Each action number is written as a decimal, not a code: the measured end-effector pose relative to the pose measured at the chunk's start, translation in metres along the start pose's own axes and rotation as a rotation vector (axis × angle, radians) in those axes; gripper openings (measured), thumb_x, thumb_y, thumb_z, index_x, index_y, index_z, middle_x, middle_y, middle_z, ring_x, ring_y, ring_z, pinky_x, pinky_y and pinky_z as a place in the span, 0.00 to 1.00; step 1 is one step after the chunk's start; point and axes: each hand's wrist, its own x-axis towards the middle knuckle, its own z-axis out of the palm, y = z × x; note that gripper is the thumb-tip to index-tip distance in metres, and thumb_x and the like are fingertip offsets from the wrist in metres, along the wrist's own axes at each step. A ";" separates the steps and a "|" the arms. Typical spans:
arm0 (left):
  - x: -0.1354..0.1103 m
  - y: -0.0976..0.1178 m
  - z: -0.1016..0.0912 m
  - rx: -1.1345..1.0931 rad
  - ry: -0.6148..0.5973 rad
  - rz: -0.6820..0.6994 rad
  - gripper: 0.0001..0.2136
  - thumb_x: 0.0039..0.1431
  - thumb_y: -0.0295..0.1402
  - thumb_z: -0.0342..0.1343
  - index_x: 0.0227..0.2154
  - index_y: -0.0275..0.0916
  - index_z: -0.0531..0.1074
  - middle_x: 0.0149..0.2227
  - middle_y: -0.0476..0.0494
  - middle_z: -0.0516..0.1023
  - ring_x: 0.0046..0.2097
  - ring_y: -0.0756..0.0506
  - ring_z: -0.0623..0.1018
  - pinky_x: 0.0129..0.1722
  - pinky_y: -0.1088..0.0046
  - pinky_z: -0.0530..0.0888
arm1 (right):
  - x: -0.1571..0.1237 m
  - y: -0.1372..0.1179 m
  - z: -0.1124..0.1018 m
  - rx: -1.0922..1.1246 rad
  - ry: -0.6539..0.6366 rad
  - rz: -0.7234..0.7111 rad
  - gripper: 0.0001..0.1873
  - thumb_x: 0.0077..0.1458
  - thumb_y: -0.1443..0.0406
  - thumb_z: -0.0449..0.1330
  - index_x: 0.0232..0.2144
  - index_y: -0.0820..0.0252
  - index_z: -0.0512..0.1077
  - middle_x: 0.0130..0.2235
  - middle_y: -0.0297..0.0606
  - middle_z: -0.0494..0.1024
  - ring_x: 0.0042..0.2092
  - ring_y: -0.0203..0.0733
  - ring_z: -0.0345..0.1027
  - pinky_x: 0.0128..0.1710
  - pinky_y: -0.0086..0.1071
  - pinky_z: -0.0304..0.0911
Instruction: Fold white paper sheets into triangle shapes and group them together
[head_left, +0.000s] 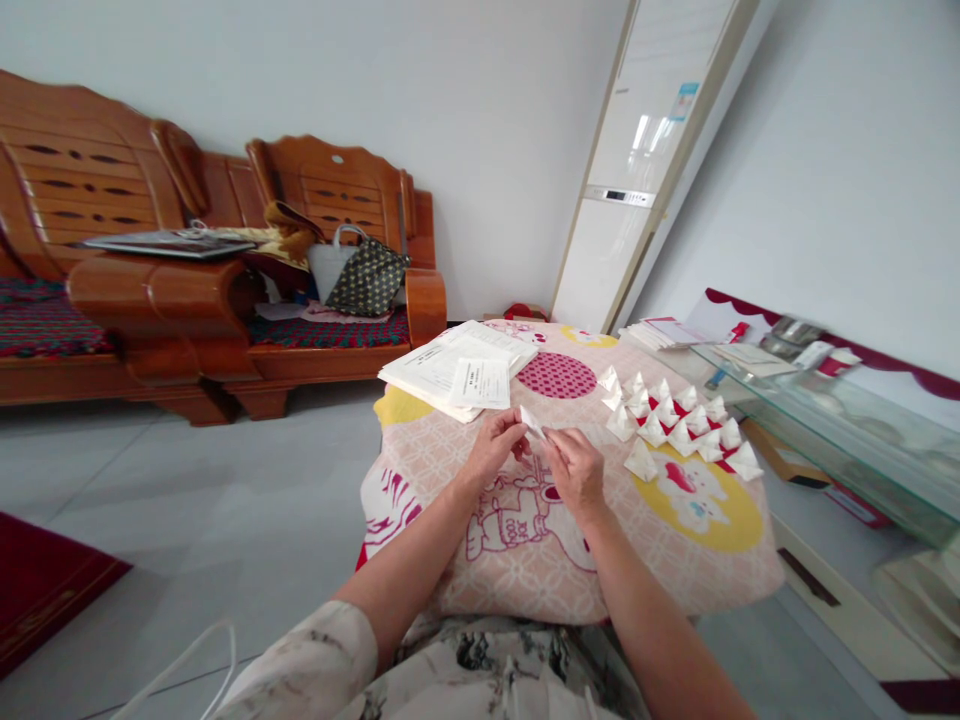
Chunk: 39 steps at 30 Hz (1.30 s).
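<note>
My left hand (495, 442) and my right hand (576, 466) meet over a patterned pink cloth (525, 560) and both pinch a small white folded paper piece (532, 423) between their fingertips. To the right on the cloth lie several finished folded white and red paper shapes (679, 418) in rows. Behind my hands rests a stack of white printed paper sheets (457, 370).
A wooden sofa (187, 290) with a handbag (364, 275) and papers stands at the left on a grey tiled floor. A tall white air conditioner (637, 170) is in the corner. A glass-topped low table (825, 400) with items runs along the right wall.
</note>
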 end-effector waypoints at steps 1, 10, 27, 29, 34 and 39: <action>0.000 0.000 -0.001 -0.003 0.000 0.006 0.08 0.54 0.38 0.54 0.27 0.38 0.68 0.19 0.51 0.72 0.20 0.52 0.69 0.22 0.78 0.66 | 0.000 -0.001 0.000 0.028 0.009 -0.007 0.17 0.64 0.58 0.53 0.42 0.57 0.79 0.40 0.47 0.79 0.44 0.48 0.72 0.48 0.39 0.66; -0.003 0.004 -0.002 0.346 -0.143 0.096 0.06 0.53 0.31 0.49 0.25 0.37 0.69 0.24 0.50 0.69 0.26 0.51 0.69 0.27 0.77 0.66 | 0.005 0.010 -0.004 0.424 -0.017 0.308 0.22 0.62 0.54 0.55 0.48 0.61 0.77 0.38 0.42 0.81 0.30 0.39 0.70 0.30 0.32 0.65; -0.007 0.006 0.001 0.268 -0.286 0.028 0.05 0.53 0.31 0.51 0.30 0.36 0.70 0.25 0.51 0.70 0.28 0.51 0.68 0.29 0.76 0.63 | 0.007 0.008 -0.012 0.868 -0.176 0.524 0.12 0.48 0.58 0.68 0.26 0.61 0.76 0.16 0.35 0.75 0.15 0.31 0.59 0.14 0.23 0.50; -0.007 0.005 0.000 0.157 -0.314 -0.015 0.06 0.54 0.33 0.54 0.31 0.36 0.69 0.26 0.51 0.70 0.28 0.51 0.69 0.28 0.76 0.63 | 0.008 0.009 -0.013 0.905 -0.164 0.539 0.13 0.47 0.57 0.68 0.25 0.61 0.75 0.16 0.35 0.75 0.15 0.33 0.62 0.14 0.24 0.52; -0.007 0.005 0.002 0.093 -0.359 -0.005 0.15 0.50 0.37 0.65 0.35 0.36 0.68 0.26 0.52 0.69 0.26 0.53 0.66 0.27 0.78 0.60 | 0.008 0.010 -0.014 0.911 -0.141 0.555 0.13 0.45 0.56 0.69 0.24 0.61 0.75 0.15 0.35 0.74 0.15 0.34 0.64 0.14 0.24 0.54; -0.007 0.006 0.001 0.035 -0.385 -0.048 0.18 0.50 0.42 0.67 0.33 0.35 0.67 0.25 0.52 0.69 0.26 0.53 0.67 0.27 0.77 0.60 | 0.006 0.010 -0.014 0.946 -0.202 0.536 0.14 0.47 0.56 0.69 0.24 0.62 0.76 0.16 0.35 0.75 0.16 0.34 0.64 0.16 0.25 0.55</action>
